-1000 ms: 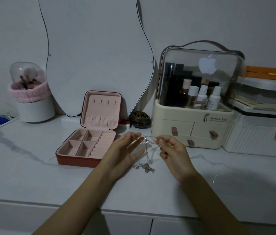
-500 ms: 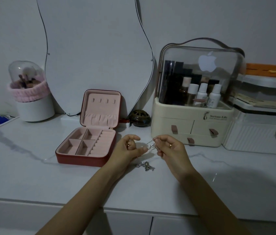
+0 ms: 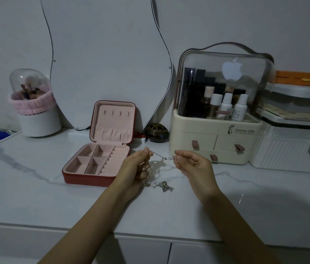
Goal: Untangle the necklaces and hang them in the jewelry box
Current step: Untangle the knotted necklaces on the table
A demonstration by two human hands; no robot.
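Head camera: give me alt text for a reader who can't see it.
Left hand and right hand pinch a thin silver necklace chain stretched between them above a white marble-look counter; more tangled chain lies below. An open red jewelry box with pink lining sits to the left, hooks bare.

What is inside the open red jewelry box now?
The jewelry box shows only bare pink compartments, ring rolls and four lid hooks with nothing hanging. The gathered lid pocket hides its contents. The necklaces are outside, between both hands.
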